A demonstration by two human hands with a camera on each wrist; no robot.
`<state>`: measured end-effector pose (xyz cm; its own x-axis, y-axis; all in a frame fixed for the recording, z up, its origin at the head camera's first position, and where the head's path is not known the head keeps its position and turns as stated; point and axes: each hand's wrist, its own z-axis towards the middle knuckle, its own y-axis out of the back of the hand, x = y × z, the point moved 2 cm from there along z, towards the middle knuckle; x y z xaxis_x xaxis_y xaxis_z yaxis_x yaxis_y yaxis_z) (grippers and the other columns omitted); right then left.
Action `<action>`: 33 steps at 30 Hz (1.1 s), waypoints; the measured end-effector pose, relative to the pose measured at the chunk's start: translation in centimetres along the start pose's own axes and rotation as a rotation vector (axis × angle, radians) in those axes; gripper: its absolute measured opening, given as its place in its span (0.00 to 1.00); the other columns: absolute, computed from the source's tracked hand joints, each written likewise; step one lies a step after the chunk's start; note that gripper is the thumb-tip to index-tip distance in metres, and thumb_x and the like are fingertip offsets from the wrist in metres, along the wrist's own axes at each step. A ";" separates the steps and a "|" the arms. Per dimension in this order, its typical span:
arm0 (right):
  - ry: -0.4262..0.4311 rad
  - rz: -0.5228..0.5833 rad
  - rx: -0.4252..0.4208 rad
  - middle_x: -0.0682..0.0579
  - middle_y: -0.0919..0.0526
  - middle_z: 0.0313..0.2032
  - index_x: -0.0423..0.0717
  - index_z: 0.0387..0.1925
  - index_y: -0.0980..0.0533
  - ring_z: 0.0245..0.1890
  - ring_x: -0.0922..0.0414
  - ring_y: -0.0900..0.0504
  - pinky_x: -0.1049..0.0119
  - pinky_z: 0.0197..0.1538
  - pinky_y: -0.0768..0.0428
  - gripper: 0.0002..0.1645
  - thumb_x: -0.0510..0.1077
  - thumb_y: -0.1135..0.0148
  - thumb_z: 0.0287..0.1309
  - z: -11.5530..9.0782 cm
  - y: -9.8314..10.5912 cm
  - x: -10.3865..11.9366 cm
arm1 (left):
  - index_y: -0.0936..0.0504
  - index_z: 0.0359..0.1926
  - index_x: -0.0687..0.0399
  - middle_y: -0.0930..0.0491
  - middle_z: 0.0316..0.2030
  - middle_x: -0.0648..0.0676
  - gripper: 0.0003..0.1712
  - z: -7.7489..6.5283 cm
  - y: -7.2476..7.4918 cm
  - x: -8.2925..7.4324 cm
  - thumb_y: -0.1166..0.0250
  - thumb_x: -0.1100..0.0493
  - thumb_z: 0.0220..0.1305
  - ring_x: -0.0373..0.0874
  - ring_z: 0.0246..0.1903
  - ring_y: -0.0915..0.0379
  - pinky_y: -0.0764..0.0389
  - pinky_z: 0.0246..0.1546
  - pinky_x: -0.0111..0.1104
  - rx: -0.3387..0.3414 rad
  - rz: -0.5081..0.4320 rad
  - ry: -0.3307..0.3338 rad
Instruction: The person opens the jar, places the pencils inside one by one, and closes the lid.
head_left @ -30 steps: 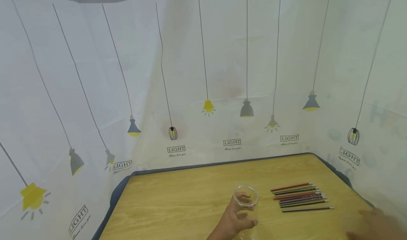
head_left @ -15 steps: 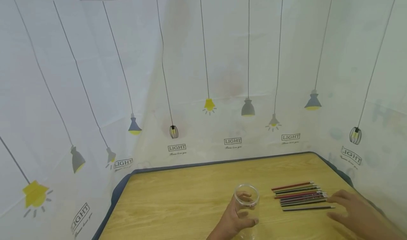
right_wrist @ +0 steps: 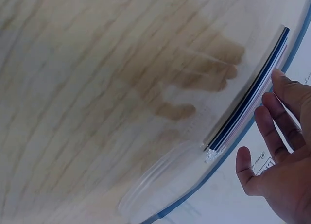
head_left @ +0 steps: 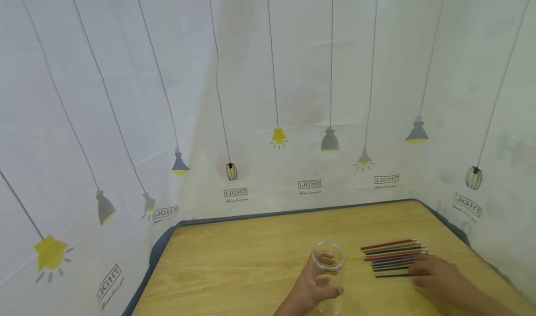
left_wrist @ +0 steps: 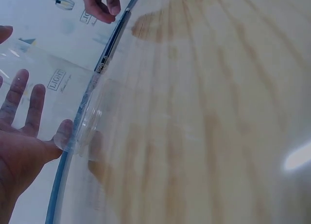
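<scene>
My left hand point(head_left: 307, 288) holds a tall clear cup point(head_left: 328, 271), thumb and fingers around its side, its open rim upward. In the left wrist view the fingers show through the clear cup wall point(left_wrist: 90, 119). To the right, several pencils point(head_left: 395, 256) lie side by side in a loose row, red, yellowish and dark. My right hand point(head_left: 444, 281) is over their right ends and covers part of the nearest dark pencil point(head_left: 391, 275). In the right wrist view its bent, spread fingers point(right_wrist: 272, 131) are beside the pencils, with nothing seen between them.
The wood-patterned table point(head_left: 234, 260) has a dark blue edge point(head_left: 293, 211) at the back and sides. A white curtain point(head_left: 251, 97) printed with hanging lamps stands around it. The right wrist view shows the cup's rim point(right_wrist: 146, 180) near the pencil ends.
My right hand has come in from the right edge, leftward to the pencils' right ends. The left hand keeps its hold on the cup. The pencils show no clear movement.
</scene>
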<state>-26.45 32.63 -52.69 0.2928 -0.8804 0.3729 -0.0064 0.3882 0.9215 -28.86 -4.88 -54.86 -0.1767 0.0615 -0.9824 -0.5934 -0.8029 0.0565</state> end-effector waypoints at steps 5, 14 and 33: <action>0.065 -0.080 -0.032 0.49 0.09 0.48 0.54 0.42 0.10 0.56 0.34 0.12 0.39 0.54 0.11 0.08 0.47 0.20 0.61 0.9 -0.9 -0.2 | 0.33 0.72 0.40 0.27 0.67 0.48 0.39 0.0 0.0 -0.1 0.25 0.62 0.66 0.57 0.71 0.26 0.26 0.75 0.64 -0.002 0.002 -0.011; 0.140 -0.124 -0.077 0.62 0.17 0.36 0.57 0.37 0.12 0.36 0.65 0.17 0.64 0.35 0.18 0.08 0.47 0.18 0.59 1.4 -1.7 -0.2 | 0.36 0.76 0.52 0.27 0.67 0.47 0.42 0.0 -0.1 -0.3 0.26 0.61 0.66 0.55 0.71 0.27 0.26 0.76 0.64 0.005 0.014 -0.013; 0.042 -0.110 -0.099 0.58 0.16 0.42 0.57 0.36 0.14 0.41 0.54 0.15 0.50 0.41 0.15 0.09 0.45 0.19 0.58 2.1 -2.4 -0.4 | 0.33 0.73 0.42 0.28 0.71 0.56 0.40 -0.1 0.0 -0.2 0.24 0.62 0.65 0.44 0.68 0.25 0.28 0.77 0.65 -0.015 -0.010 0.013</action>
<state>-28.57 31.51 -54.85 0.3263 -0.9077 0.2639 0.1211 0.3170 0.9406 -28.76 -4.92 -54.68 -0.1605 0.0621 -0.9851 -0.5835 -0.8110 0.0440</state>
